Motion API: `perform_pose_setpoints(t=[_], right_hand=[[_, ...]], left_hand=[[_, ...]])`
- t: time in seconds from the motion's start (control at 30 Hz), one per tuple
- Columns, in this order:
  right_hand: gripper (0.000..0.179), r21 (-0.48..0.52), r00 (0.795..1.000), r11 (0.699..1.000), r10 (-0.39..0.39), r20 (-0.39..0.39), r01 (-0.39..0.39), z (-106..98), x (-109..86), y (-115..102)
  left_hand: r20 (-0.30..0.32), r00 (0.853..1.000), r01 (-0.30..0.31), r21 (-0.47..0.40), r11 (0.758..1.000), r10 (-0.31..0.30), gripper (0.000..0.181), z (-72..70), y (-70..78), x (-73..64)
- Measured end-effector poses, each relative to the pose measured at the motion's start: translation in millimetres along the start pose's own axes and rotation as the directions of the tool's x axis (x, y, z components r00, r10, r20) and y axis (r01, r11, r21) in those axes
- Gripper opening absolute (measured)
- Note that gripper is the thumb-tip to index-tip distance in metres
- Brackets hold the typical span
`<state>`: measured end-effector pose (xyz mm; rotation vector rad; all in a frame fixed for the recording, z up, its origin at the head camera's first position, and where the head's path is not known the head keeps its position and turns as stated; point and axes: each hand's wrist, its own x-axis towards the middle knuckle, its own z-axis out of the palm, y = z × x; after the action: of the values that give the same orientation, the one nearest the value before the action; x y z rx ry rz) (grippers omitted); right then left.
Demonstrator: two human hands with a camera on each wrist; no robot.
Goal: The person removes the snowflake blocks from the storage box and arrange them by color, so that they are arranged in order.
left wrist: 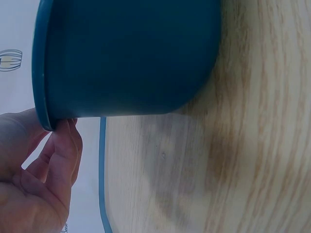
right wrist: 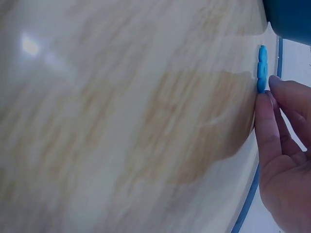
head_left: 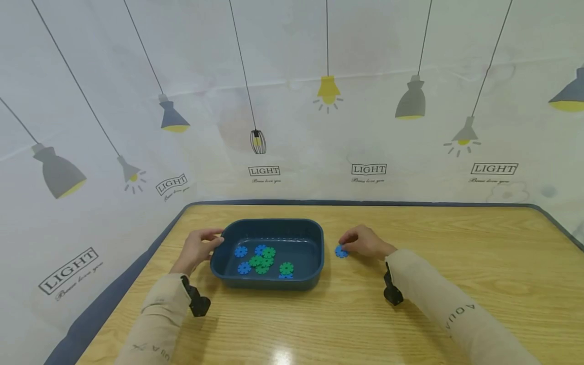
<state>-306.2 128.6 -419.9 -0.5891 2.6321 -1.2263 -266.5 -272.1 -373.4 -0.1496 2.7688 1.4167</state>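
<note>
A dark blue plastic basin [head_left: 298,284] stands on the table with several blue and green notched discs [head_left: 262,261] inside, some overlapping. My left hand [head_left: 198,249] pinches the basin's rim at its left end; in the left wrist view the thumb of that hand [left wrist: 46,165] lies over the rim and the fingers under it. To the right of the basin, my right hand [head_left: 365,242] pinches a blue notched disc [head_left: 341,251] between thumb and fingertips. The right wrist view shows this disc [right wrist: 262,68] edge-on, just beyond the fingertips.
The light wood table [head_left: 456,243] has a dark blue edge along the back and sides. Behind it hangs a pale cloth [head_left: 292,50] printed with lamps. Each wrist wears a black camera mount [head_left: 393,291] over a beige sleeve.
</note>
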Motion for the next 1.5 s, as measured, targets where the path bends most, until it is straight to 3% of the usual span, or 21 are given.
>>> perform_pose_setpoints(t=[0.23,0.4,0.6,0.87,1.03,1.23,1.5], right_hand=[[0.017,-0.006,1.0,1.0,0.017,-0.012,-0.017,-2.8,-3.7,-2.2],[0.023,0.084,1.0,0.996,0.011,0.011,-0.011,-9.3,-6.5,-12.2],[0.024,0.156,0.997,0.986,-0.067,0.028,0.062,-14.9,-6.2,-38.6],[0.022,0.085,0.984,0.983,-0.168,0.055,0.163,-17.4,1.1,-85.8],[0.02,0.061,0.976,0.978,-0.202,0.079,0.198,-11.6,16.0,-111.7],[0.019,0.094,0.984,0.983,-0.164,0.072,0.157,3.8,42.2,-135.2],[0.017,0.114,0.975,0.971,-0.217,0.048,0.211,20.0,66.8,-149.3]], left_hand=[[0.003,1.0,-0.008,0.005,1.0,0.008,0.035,1.1,-0.3,1.4],[-0.004,1.0,-0.007,0.001,1.0,0.007,0.035,0.4,0.8,-0.2],[0.001,1.0,0.006,-0.008,1.0,-0.006,0.035,0.5,0.1,0.2],[-0.003,1.0,0.004,-0.017,1.0,-0.004,0.035,0.4,-1.0,1.4],[-0.002,1.0,-0.008,-0.022,1.0,0.008,0.036,-0.4,-2.1,0.8],[-0.008,1.0,0.002,-0.037,0.999,-0.002,0.035,-1.4,-3.5,1.6],[-0.01,1.0,-0.012,-0.047,0.999,0.011,0.035,-0.5,-4.0,1.7]])
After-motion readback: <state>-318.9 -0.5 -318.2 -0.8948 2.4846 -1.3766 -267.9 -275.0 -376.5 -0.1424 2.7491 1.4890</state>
